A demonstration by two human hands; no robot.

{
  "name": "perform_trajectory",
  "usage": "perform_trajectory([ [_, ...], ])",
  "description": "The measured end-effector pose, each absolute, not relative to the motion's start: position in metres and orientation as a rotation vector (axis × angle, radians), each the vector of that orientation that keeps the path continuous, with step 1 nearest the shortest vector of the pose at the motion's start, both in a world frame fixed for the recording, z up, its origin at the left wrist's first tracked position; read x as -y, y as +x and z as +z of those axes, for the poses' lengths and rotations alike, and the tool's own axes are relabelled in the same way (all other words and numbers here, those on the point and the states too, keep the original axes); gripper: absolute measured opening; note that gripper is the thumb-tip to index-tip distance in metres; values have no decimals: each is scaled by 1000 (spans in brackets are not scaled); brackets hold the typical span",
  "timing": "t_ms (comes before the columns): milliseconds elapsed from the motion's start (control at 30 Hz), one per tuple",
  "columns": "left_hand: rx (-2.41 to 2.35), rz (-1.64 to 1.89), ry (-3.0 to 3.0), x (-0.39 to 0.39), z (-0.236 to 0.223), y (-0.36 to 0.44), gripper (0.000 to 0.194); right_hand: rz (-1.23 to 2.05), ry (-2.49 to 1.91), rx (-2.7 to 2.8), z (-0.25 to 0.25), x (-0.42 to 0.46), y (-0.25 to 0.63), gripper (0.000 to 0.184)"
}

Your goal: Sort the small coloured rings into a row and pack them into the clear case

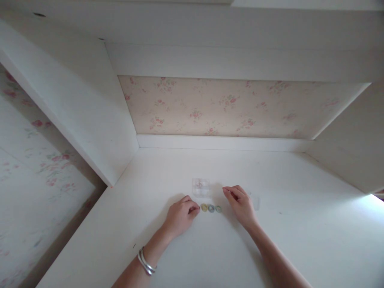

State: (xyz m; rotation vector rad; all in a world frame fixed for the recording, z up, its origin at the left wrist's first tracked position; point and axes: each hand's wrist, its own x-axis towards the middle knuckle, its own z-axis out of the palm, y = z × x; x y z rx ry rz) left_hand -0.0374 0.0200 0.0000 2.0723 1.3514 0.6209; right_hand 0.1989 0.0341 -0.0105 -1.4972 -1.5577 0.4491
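A short row of small round coils or rings lies on the white desktop: a yellow one point(204, 207), a blue-grey one point(211, 208) and a green one point(218, 209). My left hand point(183, 214) rests at the row's left end, its thumb and forefinger pinched together beside the yellow piece. Whether something small sits in that pinch is unclear. Above and right of the row, my right hand point(241, 204) is also pinched; what it holds, if anything, is too small to tell. Between and behind the hands lies a clear plastic box point(201, 188) with small reddish bits in it.
Partly behind my right hand is another clear plastic piece point(256, 202). The white desktop point(168, 172) is bounded by a left side panel point(90, 112), a right panel point(354, 140) and a flower-papered back wall point(195, 106). A shelf point(210, 32) overhangs it.
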Motion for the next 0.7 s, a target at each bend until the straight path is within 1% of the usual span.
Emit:
perform_trajectory([
  [233, -1295, 690, 1997, -28, -4, -40, 19, 416, -1484, 1674, -11, -30, 191, 34],
  [500, -1330, 774, 1912, -33, -10, -43, 29, 382, -1415, 1785, -16, -27, 183, 28],
  [700, -1383, 811, 1868, -33, -10, -41, 34, 216, -1385, 1960, -8, -17, 173, 24],
])
